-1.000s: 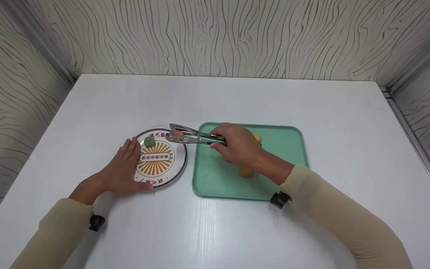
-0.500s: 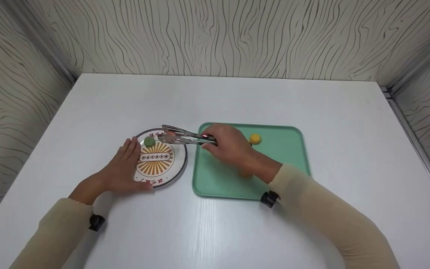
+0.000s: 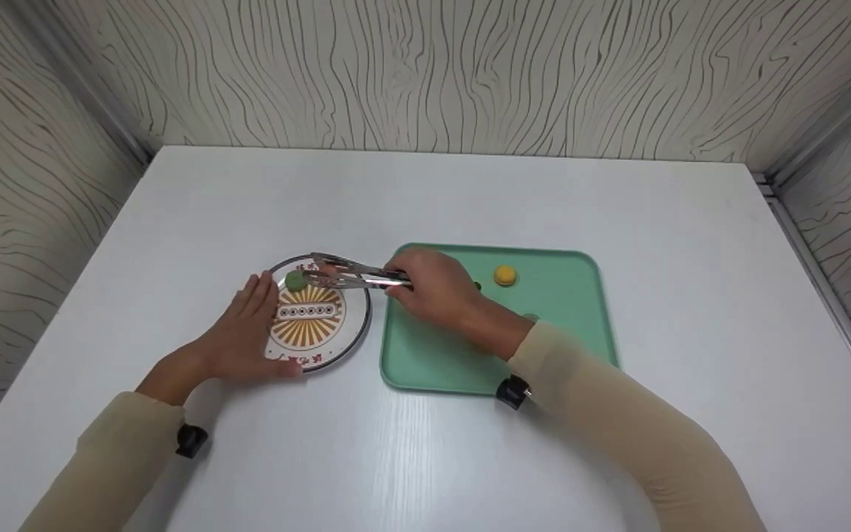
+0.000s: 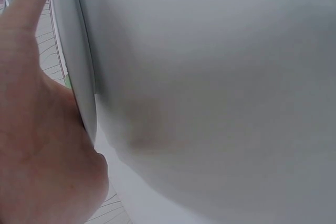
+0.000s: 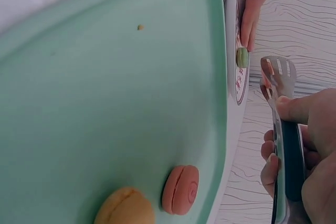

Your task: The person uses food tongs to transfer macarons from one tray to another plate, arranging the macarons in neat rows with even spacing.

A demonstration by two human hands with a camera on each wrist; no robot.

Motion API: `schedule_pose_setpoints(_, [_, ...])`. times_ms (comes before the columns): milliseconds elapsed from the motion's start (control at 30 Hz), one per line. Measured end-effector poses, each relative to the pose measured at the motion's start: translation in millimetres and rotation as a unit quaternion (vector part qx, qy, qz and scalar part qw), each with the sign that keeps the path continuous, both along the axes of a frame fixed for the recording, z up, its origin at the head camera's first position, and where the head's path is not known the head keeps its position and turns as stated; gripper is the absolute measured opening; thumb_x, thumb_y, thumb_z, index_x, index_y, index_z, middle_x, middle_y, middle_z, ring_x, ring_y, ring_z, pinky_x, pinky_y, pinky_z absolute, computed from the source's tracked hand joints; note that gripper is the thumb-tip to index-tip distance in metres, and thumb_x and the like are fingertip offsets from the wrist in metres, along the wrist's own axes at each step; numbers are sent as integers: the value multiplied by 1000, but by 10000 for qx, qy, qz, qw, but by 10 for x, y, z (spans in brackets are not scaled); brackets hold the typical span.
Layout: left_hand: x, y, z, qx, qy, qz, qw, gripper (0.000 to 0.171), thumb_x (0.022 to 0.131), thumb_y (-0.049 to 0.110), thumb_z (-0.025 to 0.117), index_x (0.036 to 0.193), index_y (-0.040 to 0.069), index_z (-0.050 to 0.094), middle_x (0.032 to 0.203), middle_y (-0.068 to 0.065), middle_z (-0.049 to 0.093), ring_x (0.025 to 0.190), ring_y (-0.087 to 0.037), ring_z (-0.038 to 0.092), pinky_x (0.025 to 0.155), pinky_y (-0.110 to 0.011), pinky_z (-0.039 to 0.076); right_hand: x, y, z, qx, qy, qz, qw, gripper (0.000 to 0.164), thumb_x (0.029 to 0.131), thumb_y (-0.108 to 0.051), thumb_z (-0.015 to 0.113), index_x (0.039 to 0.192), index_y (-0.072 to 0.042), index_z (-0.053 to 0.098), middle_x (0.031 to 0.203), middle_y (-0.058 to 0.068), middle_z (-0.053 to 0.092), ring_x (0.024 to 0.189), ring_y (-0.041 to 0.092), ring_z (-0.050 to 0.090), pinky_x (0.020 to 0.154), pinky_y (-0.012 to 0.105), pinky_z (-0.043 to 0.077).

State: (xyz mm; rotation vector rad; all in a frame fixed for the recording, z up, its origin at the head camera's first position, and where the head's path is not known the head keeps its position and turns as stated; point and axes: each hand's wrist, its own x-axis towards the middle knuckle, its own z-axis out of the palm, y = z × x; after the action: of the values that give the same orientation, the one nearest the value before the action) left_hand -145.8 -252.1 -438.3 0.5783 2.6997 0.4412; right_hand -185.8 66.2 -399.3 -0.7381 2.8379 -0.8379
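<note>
My right hand (image 3: 436, 288) grips metal tongs (image 3: 366, 277) with a dark handle. Between their slotted heads, over the right part of the round plate (image 3: 355, 332), is a pinkish macaron (image 3: 328, 272), partly covered by the metal. Beside the tongs' tips a green macaron (image 3: 295, 281) sits on the plate. My left hand (image 3: 237, 340) rests against the plate's left edge with fingers straight and thumb spread along the near rim. In the left wrist view, that hand (image 4: 42, 129) touches the rim of the tilted-looking plate (image 4: 79, 61).
A green tray (image 3: 433, 369) lies right of the plate. It bears a yellow macaron (image 3: 505, 275); the right wrist view shows a pink macaron (image 5: 180, 190), an orange-yellow macaron (image 5: 126, 208) and a small crumb (image 5: 140, 27). A patterned wall (image 3: 425, 74) stands behind the white table (image 3: 285, 458).
My right hand has moved left with the tongs and the pinkish macaron, bringing the tips close to the green macaron. The yellow macaron has come into fuller view. My left hand has stayed put.
</note>
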Motion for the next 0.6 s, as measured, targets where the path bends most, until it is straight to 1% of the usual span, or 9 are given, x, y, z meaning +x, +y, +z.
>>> schedule_pose_setpoints(100, [-2, -4, -8, -1, 49, -26, 10000, 136, 78, 74, 69, 156, -15, 2, 166, -30, -10, 153, -46, -13, 122, -59, 3, -13, -28, -29, 58, 59, 71, 9999, 20, 98, -20, 71, 114, -10, 76, 102, 0, 70, 85, 14, 59, 79, 32, 54])
schedule_pose_setpoints(267, [7, 0, -6, 33, 105, -56, 9999, 136, 78, 73, 70, 155, -16, 3, 165, -31, -8, 152, -48, -12, 122, -60, 5, -33, -38, -84, 95, 179, 140, 9997, 18, 96, -17, 72, 112, -8, 76, 102, 3, 71, 85, 16, 60, 80, 36, 54])
schedule_pose_setpoints(467, [17, 13, 20, 61, 52, -14, 10000, 137, 76, 72, 72, 155, -16, 3, 166, -31, -8, 153, -47, -11, 122, -60, 5, -47, -20, -120, 154, 313, 186, 9992, 18, 95, -14, 72, 110, -6, 76, 102, 5, 71, 86, 19, 61, 82, 40, 55])
schedule_pose_setpoints(600, [21, 14, 28, 88, 26, 13, 10000, 138, 76, 72, 73, 156, -16, 2, 166, -31, -8, 153, -47, -11, 122, -60, 5, -54, -32, -130, 197, 291, 158, 9993, 18, 95, -14, 72, 112, -6, 76, 103, 5, 72, 88, 19, 62, 83, 40, 55])
